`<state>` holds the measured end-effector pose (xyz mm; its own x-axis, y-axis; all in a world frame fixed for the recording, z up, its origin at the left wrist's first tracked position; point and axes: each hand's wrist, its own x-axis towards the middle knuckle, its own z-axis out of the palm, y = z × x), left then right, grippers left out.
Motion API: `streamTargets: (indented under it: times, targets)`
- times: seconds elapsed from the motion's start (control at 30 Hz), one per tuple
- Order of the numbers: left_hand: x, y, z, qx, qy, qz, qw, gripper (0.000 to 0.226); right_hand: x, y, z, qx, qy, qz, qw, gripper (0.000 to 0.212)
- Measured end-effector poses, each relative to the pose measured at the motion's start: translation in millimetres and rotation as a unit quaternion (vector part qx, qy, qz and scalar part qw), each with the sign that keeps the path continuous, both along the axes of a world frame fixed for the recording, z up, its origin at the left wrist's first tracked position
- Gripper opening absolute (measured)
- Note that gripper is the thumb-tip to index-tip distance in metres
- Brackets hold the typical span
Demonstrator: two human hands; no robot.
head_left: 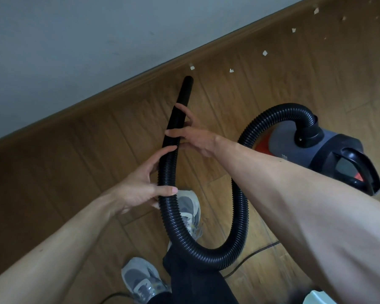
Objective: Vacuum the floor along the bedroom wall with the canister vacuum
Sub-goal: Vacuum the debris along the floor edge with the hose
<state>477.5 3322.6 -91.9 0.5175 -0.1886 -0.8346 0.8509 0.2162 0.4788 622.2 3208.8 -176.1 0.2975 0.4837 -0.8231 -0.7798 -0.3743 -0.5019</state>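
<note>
A black ribbed hose (239,207) loops from the grey and red canister vacuum (329,150) on the right, down past my feet and up to a smooth black nozzle end (185,88) that points toward the baseboard (119,84). My left hand (140,187) grips the hose lower down, thumb across its front. My right hand (193,137) holds it higher, just below the nozzle, fingers wrapped around. Several small white paper scraps (265,53) lie on the wooden floor (75,154) along the wall, the nearest scrap (192,67) just beyond the nozzle tip.
A grey wall (75,40) meets the floor at the diagonal baseboard. My grey sneakers (140,279) and dark trousers stand below the hose loop. A thin black power cord (257,251) runs over the floor behind me. A pale object (316,298) sits at the bottom right edge.
</note>
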Motion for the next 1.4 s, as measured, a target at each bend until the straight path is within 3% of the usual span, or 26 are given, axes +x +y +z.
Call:
streamTargets:
  times: [0.7, 1.4]
  targets:
    - [34, 6, -1, 0.004, 0.018, -0.036, 0.999, 0.089, 32, 2, 7, -0.005, 0.002, 0.019, 1.000, 0.083]
    - [91, 7, -9, -0.023, 0.000, -0.157, 0.987, 0.087, 54, -33, 1, -0.032, -0.008, -0.142, 0.989, 0.079]
